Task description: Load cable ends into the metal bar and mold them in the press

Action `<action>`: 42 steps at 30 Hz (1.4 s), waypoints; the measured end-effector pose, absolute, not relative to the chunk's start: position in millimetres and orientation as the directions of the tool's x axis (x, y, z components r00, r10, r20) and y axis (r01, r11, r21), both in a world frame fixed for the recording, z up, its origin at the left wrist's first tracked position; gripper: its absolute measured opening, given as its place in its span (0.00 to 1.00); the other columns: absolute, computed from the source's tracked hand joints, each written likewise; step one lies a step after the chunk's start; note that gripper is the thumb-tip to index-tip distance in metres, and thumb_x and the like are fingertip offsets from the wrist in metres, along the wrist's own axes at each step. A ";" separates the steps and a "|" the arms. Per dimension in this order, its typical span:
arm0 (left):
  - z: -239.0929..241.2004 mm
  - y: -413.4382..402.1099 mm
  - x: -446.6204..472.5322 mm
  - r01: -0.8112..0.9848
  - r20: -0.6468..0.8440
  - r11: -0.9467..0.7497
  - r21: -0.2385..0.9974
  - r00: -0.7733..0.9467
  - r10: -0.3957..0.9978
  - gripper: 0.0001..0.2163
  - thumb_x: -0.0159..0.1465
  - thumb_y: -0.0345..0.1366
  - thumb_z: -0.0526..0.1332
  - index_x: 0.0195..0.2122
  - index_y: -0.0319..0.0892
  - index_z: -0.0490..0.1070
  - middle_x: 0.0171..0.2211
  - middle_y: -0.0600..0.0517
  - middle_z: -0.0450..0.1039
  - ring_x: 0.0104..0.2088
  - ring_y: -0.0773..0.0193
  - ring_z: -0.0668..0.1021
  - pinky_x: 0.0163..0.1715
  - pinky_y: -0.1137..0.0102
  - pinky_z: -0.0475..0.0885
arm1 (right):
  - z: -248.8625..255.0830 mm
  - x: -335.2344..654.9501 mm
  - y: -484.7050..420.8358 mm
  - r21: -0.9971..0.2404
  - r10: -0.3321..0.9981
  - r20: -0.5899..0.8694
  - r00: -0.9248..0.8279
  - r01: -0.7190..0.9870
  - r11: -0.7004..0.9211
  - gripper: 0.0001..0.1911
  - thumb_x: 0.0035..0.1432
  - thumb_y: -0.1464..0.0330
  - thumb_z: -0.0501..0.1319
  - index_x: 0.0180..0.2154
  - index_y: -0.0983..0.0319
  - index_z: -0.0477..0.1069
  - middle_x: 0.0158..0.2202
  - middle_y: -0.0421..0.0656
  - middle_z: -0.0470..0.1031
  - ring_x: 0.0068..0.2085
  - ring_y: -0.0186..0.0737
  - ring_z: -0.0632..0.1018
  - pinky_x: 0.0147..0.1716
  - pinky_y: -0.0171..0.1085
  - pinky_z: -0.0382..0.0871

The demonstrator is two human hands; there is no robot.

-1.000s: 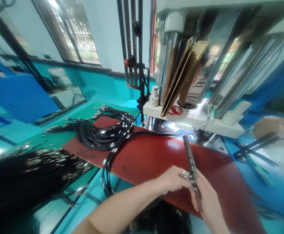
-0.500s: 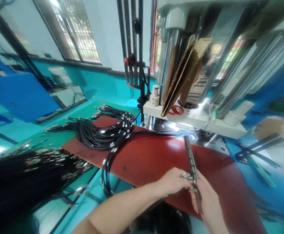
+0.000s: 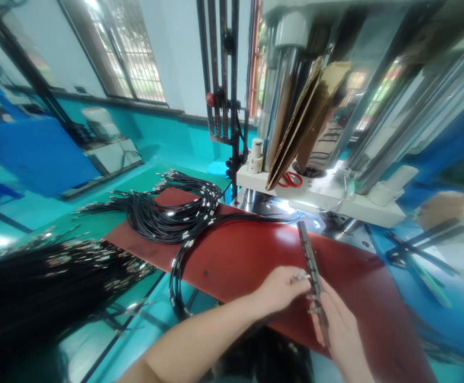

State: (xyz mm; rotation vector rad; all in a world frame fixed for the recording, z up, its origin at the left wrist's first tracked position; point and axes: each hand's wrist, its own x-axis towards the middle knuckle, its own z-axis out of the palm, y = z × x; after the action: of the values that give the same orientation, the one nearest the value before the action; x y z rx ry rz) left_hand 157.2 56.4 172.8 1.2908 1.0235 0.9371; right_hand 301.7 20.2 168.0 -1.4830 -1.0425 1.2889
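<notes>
the right hand (image 3: 341, 332) is gripping the long bar (image 3: 310, 271) while the left hand (image 3: 281, 290) is pinching a small metal tip (image 3: 300, 276) against it, and the tip is risking slipping from the fingers.

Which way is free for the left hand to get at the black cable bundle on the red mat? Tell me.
Probably yes, leftward: left hand pinches a small metal connector; bare red mat lies before the black cable bundle.

Long dark metal jig bar (image 3: 310, 260), slotted, angled up & away over the red mat, near end in hand. Small silvery metal connector (image 3: 300, 276) pressed vs its left edge, mid-bar.
</notes>
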 end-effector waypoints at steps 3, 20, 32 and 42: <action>173.9 57.1 152.4 -0.087 -0.107 0.122 0.989 0.156 0.982 0.07 0.56 0.39 0.54 0.26 0.41 0.60 0.15 0.60 0.60 0.16 0.74 0.61 0.18 0.77 0.55 | 164.7 304.9 20.4 -0.963 0.956 -0.269 0.118 -0.007 -0.270 0.34 0.52 0.51 0.60 0.56 0.60 0.59 0.23 0.39 0.71 0.16 0.31 0.64 0.12 0.30 0.58; 160.5 57.9 168.8 -0.148 -0.228 0.277 0.949 0.279 0.933 0.03 0.47 0.30 0.57 0.18 0.39 0.63 0.13 0.60 0.56 0.15 0.75 0.56 0.16 0.76 0.50 | 161.7 305.5 25.3 -0.959 0.981 -0.195 0.009 0.210 -0.192 0.37 0.52 0.46 0.55 0.55 0.64 0.62 0.15 0.36 0.65 0.13 0.32 0.63 0.11 0.30 0.58; 175.5 54.9 145.0 -0.277 -0.169 0.198 0.940 0.123 0.978 0.09 0.57 0.41 0.54 0.34 0.41 0.62 0.13 0.62 0.55 0.13 0.74 0.57 0.13 0.77 0.50 | 163.6 308.3 21.8 -0.954 0.951 -0.298 0.087 -0.008 -0.299 0.32 0.50 0.51 0.62 0.53 0.58 0.63 0.25 0.38 0.71 0.18 0.32 0.67 0.13 0.29 0.60; 166.3 50.9 149.8 -0.342 -0.219 0.225 0.913 0.055 0.974 0.10 0.51 0.39 0.61 0.26 0.39 0.61 0.17 0.58 0.63 0.14 0.76 0.60 0.13 0.78 0.51 | 163.2 310.2 20.8 -0.959 0.960 -0.280 0.018 -0.047 -0.279 0.30 0.52 0.53 0.61 0.53 0.59 0.62 0.21 0.35 0.66 0.16 0.30 0.63 0.13 0.29 0.59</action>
State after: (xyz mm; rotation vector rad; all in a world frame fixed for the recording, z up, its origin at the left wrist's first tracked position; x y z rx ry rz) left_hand 149.8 50.9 166.3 0.7955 1.0363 1.1782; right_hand 310.2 20.8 163.2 -1.3914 -1.0102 1.4160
